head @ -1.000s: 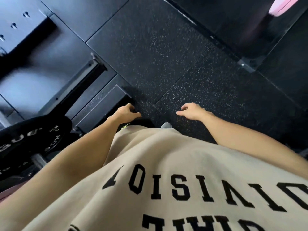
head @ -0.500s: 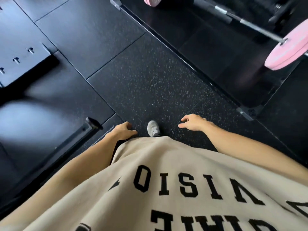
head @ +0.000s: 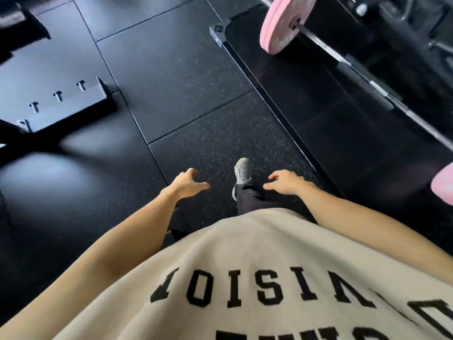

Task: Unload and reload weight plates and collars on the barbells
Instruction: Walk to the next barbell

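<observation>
Left hand [head: 187, 184] is held empty in front of the body, fingers loosely spread and half curled, thumb pointing inward. Right hand [head: 285, 183] is likewise empty, fingers loosely curled, nothing gripped. Both hands are seen above the floor [head: 196, 69], apart from each other, with a grey shoe [head: 242, 171] and a dark trouser leg [head: 247, 198] between them. A beige shirt [head: 220, 253] with black lettering fills the lower view. The floor is made of black rubber tiles, speckled under the hands. To the right, a glossy black platform [head: 331, 133] with a metal edge is seen, its corner up near the top. The barbell [head: 377, 88] lies across that platform, well apart from the hands, running from upper centre to the right edge. A pink plate [head: 282, 23] is loaded on its far end; a second pink plate [head: 442, 184] is partly cut off at the right edge, near the right forearm. No collar can be made out. At upper left, a black metal base [head: 49, 104] with bolts is seen, blurred.
</observation>
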`<act>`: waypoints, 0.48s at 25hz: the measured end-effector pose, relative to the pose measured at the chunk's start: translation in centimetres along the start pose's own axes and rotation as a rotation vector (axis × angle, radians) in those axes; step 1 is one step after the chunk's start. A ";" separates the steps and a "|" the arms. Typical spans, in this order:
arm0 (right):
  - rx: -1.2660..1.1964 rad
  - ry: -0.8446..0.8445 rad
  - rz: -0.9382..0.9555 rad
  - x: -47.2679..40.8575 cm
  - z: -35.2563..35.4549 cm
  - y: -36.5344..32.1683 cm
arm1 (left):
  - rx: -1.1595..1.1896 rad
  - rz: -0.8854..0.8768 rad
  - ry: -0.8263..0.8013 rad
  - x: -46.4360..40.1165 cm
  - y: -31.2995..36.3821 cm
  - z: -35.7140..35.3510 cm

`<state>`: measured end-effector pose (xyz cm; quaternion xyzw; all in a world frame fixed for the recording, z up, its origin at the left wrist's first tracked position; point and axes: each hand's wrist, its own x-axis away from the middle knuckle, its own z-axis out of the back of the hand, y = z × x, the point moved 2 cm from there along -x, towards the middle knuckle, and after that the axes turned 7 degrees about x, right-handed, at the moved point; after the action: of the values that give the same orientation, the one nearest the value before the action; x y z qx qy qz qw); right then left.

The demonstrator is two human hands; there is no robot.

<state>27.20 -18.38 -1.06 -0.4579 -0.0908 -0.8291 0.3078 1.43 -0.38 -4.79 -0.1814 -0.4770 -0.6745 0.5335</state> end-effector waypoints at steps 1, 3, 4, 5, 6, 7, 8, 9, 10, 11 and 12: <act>0.024 -0.018 0.003 -2.2 2.2 -1.0 | 0.015 0.025 0.003 -1.7 1.1 1.3; 0.054 -0.048 0.029 -6.0 6.7 -2.9 | 0.067 0.058 -0.003 -4.6 3.3 4.2; 0.075 -0.045 0.062 -7.9 9.2 -4.3 | 0.088 0.059 0.023 -6.0 4.5 6.0; 0.115 -0.059 0.098 -10.4 13.0 -6.5 | 0.120 0.081 0.059 -8.1 6.3 8.5; 0.116 -0.035 0.125 -11.4 14.6 -7.4 | 0.133 0.077 0.084 -8.6 7.0 9.6; 0.123 0.002 0.156 -13.0 17.4 -9.0 | 0.154 0.078 0.120 -9.7 8.1 11.4; 0.153 0.014 0.198 -15.2 20.6 -11.1 | 0.184 0.100 0.153 -11.5 9.1 13.5; 0.170 -0.005 0.215 -17.0 23.2 -13.3 | 0.221 0.125 0.172 -12.8 10.0 15.3; 0.166 -0.021 0.234 -18.7 25.3 -15.3 | 0.257 0.139 0.180 -14.0 10.5 16.6; 0.174 -0.032 0.244 -20.4 27.2 -17.1 | 0.271 0.159 0.186 -15.2 11.1 17.9; 0.171 -0.038 0.254 -22.2 28.9 -18.9 | 0.292 0.180 0.199 -16.9 11.4 19.4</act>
<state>44.99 18.59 -0.41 -0.4533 -0.1083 -0.7639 0.4465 12.65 25.38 -3.03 -0.0765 -0.4965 -0.5624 0.6568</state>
